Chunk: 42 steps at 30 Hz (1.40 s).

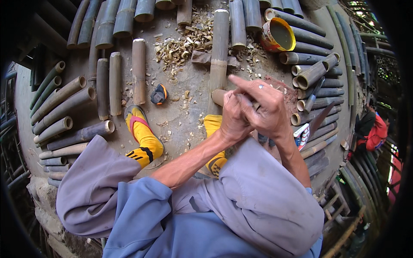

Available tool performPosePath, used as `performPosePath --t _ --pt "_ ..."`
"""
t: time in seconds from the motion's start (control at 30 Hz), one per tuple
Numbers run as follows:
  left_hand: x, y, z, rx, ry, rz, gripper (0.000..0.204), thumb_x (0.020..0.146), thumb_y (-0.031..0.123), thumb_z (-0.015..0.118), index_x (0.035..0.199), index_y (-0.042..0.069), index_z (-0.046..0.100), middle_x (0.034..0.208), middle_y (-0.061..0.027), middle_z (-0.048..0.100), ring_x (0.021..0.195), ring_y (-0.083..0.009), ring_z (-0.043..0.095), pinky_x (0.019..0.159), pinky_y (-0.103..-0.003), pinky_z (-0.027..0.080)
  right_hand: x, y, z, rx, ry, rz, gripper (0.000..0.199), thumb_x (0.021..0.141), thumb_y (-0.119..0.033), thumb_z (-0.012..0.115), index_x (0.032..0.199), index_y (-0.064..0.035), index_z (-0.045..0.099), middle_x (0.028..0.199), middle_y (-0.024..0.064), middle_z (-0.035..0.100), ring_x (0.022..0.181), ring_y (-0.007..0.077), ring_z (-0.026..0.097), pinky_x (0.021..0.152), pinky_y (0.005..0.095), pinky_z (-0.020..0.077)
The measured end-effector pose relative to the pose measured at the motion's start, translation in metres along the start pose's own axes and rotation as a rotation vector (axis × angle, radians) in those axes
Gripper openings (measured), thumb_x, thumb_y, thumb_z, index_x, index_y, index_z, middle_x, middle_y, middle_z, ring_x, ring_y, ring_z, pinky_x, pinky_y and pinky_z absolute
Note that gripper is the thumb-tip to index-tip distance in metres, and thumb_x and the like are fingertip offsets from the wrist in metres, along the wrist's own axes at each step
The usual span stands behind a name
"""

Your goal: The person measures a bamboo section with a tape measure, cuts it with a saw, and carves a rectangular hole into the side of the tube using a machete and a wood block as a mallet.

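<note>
Above my right knee, my left hand (pixel 235 117) and my right hand (pixel 269 105) are pressed together. The fingers of my left hand are curled closed against my right hand. My right hand, with a ring on it, stretches its index finger out to the upper left while its other fingers bend inward. Whatever lies between the hands is hidden. Just left of them shows the pale end of a bamboo tube (pixel 217 97); whether a hand touches it I cannot tell. A longer bamboo pole (pixel 219 47) runs away from me, beside a small block (pixel 201 57).
Cut bamboo tubes (pixel 64 105) lie at the left, with more tubes (pixel 320 92) stacked at the right. Wood shavings (pixel 183 47) cover the floor ahead. A tape measure (pixel 159 94), a yellow-rimmed bucket (pixel 278 34) of liquid and a saw (pixel 302 136) lie around. A person in red (pixel 376 133) is far right.
</note>
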State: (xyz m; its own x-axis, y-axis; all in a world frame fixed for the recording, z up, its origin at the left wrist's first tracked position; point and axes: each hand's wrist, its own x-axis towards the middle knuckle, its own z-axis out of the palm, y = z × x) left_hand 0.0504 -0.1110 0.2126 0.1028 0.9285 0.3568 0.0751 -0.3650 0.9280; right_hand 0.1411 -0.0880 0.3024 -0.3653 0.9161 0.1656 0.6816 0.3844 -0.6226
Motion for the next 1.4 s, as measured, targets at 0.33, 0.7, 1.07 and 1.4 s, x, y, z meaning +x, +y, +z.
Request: performPosePath --t 0.33,0.7,1.07,1.4 --pt "0.004 -0.010 -0.018 0.086 -0.176 -0.024 0.042 0.061 0.014 0.080 0.098 0.005 0.061 0.092 -0.0121 0.063 0.087 -0.0284 0.061 0.077 -0.037 0.047 0.015 -0.014 -0.071 0.062 0.050 -0.035 0.040 0.094 -0.023 0.045 0.119 0.0055 0.056 0.113 0.0196 0.060 0.108 0.0216 0.058 0.094 0.0310 0.0452" --pt "0.013 -0.030 -0.051 -0.221 -0.486 -0.328 0.052 0.061 0.004 0.068 0.112 -0.001 0.056 0.107 -0.0165 0.062 0.104 -0.0286 0.061 0.094 -0.037 0.047 0.016 -0.006 0.013 0.005 -0.081 0.262 0.044 0.093 -0.032 0.053 0.122 0.0010 0.059 0.103 0.0208 0.067 0.096 0.0310 0.066 0.091 0.0345 0.0475" --pt "-0.008 -0.167 -0.063 -0.513 -0.157 -1.221 0.059 0.081 0.042 0.067 0.126 0.006 0.052 0.123 -0.0087 0.056 0.113 -0.0202 0.051 0.096 -0.039 0.037 -0.010 0.018 0.014 0.830 0.489 0.261 0.038 0.095 -0.025 0.051 0.117 0.0056 0.060 0.091 0.0123 0.067 0.086 0.0142 0.061 0.080 0.0279 0.0472" --pt "0.008 -0.187 -0.034 -0.851 -0.123 -1.311 0.042 0.084 0.020 0.071 0.118 0.001 0.056 0.113 -0.0075 0.061 0.102 -0.0195 0.059 0.087 -0.035 0.050 -0.023 0.031 0.036 0.845 0.224 0.130 0.031 0.078 -0.013 0.065 0.104 0.0036 0.065 0.081 0.0099 0.066 0.077 0.0215 0.064 0.073 0.0324 0.0499"
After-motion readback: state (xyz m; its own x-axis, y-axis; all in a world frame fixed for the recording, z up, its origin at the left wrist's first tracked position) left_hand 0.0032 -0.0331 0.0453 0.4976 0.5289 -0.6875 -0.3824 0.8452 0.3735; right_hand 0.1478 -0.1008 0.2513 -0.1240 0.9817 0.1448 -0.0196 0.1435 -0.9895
